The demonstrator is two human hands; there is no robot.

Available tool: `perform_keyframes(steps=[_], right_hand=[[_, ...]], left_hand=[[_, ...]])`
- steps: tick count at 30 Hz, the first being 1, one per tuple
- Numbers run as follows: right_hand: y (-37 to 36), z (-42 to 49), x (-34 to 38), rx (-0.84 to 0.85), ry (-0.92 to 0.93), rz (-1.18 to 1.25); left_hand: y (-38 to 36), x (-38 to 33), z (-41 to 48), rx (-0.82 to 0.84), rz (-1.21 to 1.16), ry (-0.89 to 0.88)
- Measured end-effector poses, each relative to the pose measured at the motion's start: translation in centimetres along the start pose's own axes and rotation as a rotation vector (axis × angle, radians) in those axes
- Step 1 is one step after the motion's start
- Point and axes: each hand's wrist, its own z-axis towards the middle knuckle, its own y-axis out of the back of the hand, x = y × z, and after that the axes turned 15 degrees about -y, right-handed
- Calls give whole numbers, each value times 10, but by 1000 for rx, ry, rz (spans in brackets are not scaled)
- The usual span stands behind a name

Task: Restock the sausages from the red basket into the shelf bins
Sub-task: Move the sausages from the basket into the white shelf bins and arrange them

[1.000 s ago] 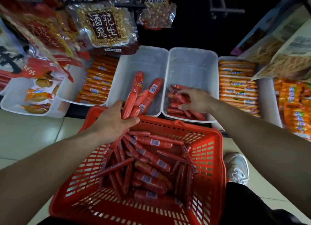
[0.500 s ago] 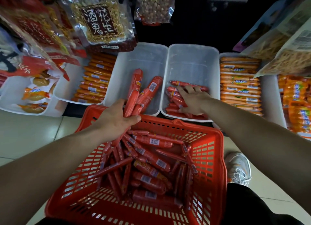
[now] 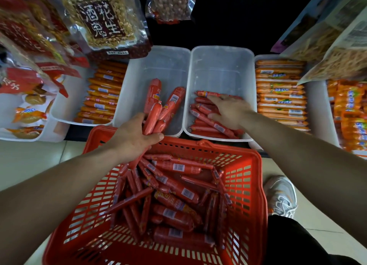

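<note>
A red basket (image 3: 252, 185) in front of me holds several red sausages (image 3: 174, 193), thick and thin mixed. My left hand (image 3: 133, 137) is shut on a bundle of sausages (image 3: 156, 110) whose thick ends reach over the left clear bin (image 3: 158, 66). That bin is bare at its far end. My right hand (image 3: 230, 111) lies flat, fingers spread, on the thin sausages (image 3: 206, 123) stacked in the right clear bin (image 3: 222, 66); it grips none of them.
Bins of orange sausages stand at the left (image 3: 101, 98) and right (image 3: 282, 94). Hanging peanut bags (image 3: 103, 20) overhang the bins at the top left, snack bags (image 3: 327, 38) at the top right. A white shoe (image 3: 282, 195) rests on the tiled floor beside the basket.
My right hand slid further into the right bin and flattened over the thin sausages. My left hand kept its bundle in about the same place.
</note>
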Motion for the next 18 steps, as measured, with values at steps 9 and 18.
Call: perform_keyframes(steps=[9,18], right_hand=[[12,-25,-25,-72,85,219],[-36,-56,-79,-379,-294,437]], left_hand=[[7,-18,45,8,128,-137],[-63,-87,156,253,471,-496]])
